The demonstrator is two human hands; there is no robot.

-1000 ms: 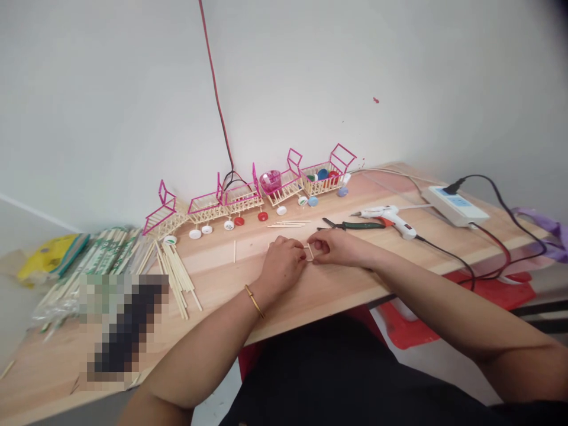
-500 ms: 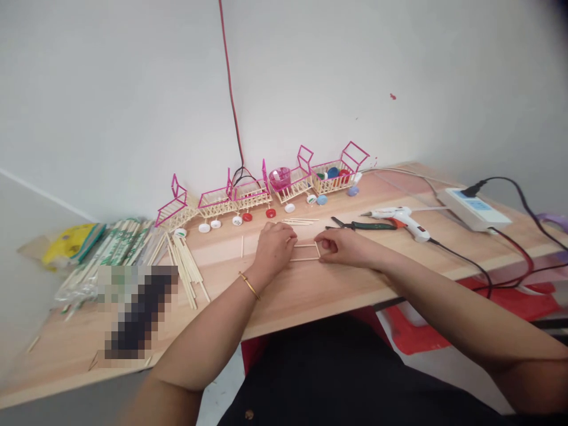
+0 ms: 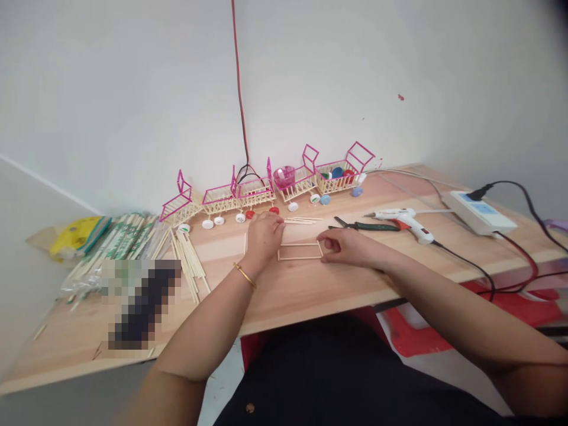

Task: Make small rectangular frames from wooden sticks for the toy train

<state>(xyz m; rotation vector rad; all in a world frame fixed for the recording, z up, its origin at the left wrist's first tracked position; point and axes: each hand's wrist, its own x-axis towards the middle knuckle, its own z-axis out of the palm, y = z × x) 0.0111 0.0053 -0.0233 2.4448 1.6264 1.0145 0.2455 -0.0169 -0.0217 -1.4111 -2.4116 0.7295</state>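
Observation:
A small rectangular frame of thin wooden sticks (image 3: 299,258) lies flat on the wooden table. At its right end, my right hand (image 3: 344,247) pinches the short side between thumb and fingers. My left hand (image 3: 265,235) is off the frame, just beyond its left end. Its fingers are bent and loosely apart, with the tips by the left ends of several short sticks (image 3: 306,220); nothing shows in them. A single short stick (image 3: 245,243) lies left of this hand, partly hidden by it.
Small stick carts with pink rims (image 3: 219,200) and bottle-cap wheels line the wall. Pliers (image 3: 377,226), a glue gun (image 3: 412,222) and a white power box (image 3: 481,213) with cables are on the right. Long loose sticks (image 3: 189,260) and bagged sticks (image 3: 118,245) lie left.
My left hand has let go of the frame's left end and moved up and away toward the short sticks. My right hand stays at the right end. The view has shifted slightly.

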